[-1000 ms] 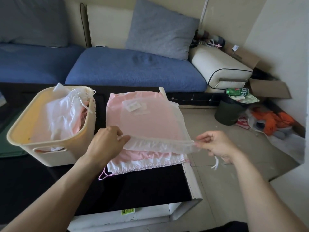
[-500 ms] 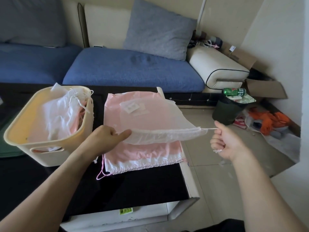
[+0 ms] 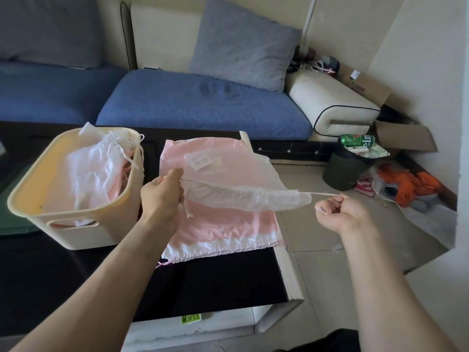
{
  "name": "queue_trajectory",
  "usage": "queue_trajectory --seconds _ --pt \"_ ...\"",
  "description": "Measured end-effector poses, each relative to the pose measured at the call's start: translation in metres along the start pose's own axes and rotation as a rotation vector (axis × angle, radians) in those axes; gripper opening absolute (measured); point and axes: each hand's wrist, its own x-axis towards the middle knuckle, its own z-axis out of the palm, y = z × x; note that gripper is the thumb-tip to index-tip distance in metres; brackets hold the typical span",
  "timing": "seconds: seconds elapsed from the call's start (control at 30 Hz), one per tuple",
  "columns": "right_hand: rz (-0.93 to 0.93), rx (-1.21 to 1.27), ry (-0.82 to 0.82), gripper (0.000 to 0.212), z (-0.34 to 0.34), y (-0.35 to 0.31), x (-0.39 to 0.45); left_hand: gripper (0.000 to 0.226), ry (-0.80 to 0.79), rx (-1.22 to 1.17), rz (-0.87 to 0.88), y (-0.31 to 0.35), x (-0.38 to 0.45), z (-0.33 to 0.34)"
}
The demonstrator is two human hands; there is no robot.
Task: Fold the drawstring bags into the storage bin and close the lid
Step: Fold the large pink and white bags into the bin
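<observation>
My left hand [image 3: 162, 196] and right hand [image 3: 340, 212] each pinch a drawstring of the sheer white bag [image 3: 243, 189], held taut above the pink bag [image 3: 223, 222]. Cream storage bin [image 3: 76, 224] at left, holding bags.

Soft even daylight, fairly bright, no hard shadows. Glossy black desk [image 3: 228, 280] top reads very dark, faint sheen only. Wide-angle bending at edges, forearms stretched. Center sharp; far corners slightly soft. No motion blur.

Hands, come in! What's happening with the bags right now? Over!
Left hand and right hand each grip a drawstring end. White mesh bag stretched between them, over pink bag. Storage bin open, bags inside. Nothing blocking.
</observation>
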Motion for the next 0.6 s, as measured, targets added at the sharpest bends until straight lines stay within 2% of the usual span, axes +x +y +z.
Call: queue_trajectory --seconds 0.13,0.2,0.3,0.43,0.53,0.6 --pt "0.020 -0.016 0.019 0.039 0.004 0.004 -0.001 0.025 0.065 -0.227 0.005 0.007 -0.006 0.005" --pt "-0.025 0.011 0.030 0.031 0.006 0.010 -0.005 0.022 -0.026 -0.363 0.051 0.013 -0.011 0.009" --pt "-0.096 0.053 -0.014 0.034 0.010 0.015 -0.007 0.047 -0.240 -0.506 0.041 0.023 -0.019 0.012" --pt "-0.115 0.077 -0.150 0.025 0.019 0.018 -0.014 0.053 -0.287 -0.606 -0.090 0.026 -0.018 0.010" --pt "-0.071 0.188 -0.229 0.028 0.018 0.017 -0.018 0.055 -0.391 -0.503 -0.117 0.033 -0.009 0.005" --pt "-0.015 0.126 -0.246 0.036 0.016 0.014 -0.017 0.051 -0.439 -0.259 -0.083 0.036 -0.005 0.003"
